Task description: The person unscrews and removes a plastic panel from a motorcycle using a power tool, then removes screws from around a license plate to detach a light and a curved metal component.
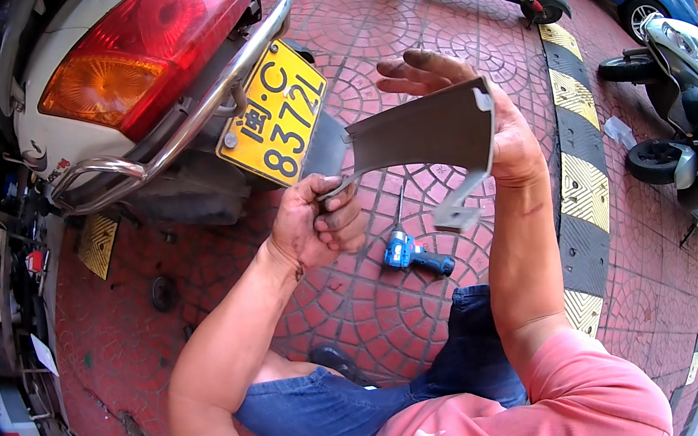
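Red fan-patterned stone paving point(446, 23) spreads beneath you, a black-and-yellow ridged strip point(570, 99) crossing it at right. A white scooter point(60, 35) fills the upper left; a blue power driver point(407, 253) lies at centre. Mid-frame, a dark-grey curved panel point(422, 130) is raised — your left hand point(318, 222) curled tight on its left end, your right hand point(512, 121) against its right, fingers loosely extended.
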A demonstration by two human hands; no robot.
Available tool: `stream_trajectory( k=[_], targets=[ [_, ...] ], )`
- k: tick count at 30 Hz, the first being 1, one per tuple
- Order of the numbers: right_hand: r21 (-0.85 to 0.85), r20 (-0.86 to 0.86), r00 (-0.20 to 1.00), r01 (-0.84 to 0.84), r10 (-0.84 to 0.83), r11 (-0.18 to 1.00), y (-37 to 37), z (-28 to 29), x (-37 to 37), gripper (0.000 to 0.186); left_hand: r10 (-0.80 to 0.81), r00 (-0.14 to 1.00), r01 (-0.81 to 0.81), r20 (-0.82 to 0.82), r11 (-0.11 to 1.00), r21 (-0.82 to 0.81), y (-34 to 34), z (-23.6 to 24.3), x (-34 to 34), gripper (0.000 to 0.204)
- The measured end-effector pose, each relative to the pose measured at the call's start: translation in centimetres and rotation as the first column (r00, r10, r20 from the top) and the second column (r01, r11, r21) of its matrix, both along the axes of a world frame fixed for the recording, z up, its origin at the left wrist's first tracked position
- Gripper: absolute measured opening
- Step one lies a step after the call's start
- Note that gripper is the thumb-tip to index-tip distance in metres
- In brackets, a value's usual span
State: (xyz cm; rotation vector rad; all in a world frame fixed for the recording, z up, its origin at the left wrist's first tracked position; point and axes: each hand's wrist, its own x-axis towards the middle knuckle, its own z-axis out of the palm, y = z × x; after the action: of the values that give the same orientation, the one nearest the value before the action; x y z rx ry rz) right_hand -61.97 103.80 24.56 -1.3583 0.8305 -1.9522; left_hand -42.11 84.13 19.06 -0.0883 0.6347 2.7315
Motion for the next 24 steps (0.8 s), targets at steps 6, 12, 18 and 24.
stream_trajectory(
  k=[6,12,18,24],
  targets=[
    [-0.031,-0.353,0.814,0.482,-0.461,0.876,0.5,2.8,3.2,0.086,0.048,0.997,-0.049,-0.064,0.999,-0.008,0.4,0.6,-1.2,0.033],
    [-0.201,-0.328,0.680,0.628,-0.655,0.752,0.4,5.9,3.9,0.078,0.267,0.956,-0.237,0.119,0.946,-0.221,1.5,2.5,-1.9,0.052],
    [-0.515,-0.742,0.079,0.568,-0.666,0.642,-5.9,15.8,3.5,0.062,0.541,0.841,-0.473,0.003,0.739,-0.479,0.4,3.8,-0.1,0.037],
    [-0.641,-0.731,-0.113,0.452,-0.673,0.620,-10.6,16.0,2.0,0.064,0.713,0.680,-0.701,-0.169,0.566,-0.433,-1.0,7.0,2.6,0.025]
  ],
)
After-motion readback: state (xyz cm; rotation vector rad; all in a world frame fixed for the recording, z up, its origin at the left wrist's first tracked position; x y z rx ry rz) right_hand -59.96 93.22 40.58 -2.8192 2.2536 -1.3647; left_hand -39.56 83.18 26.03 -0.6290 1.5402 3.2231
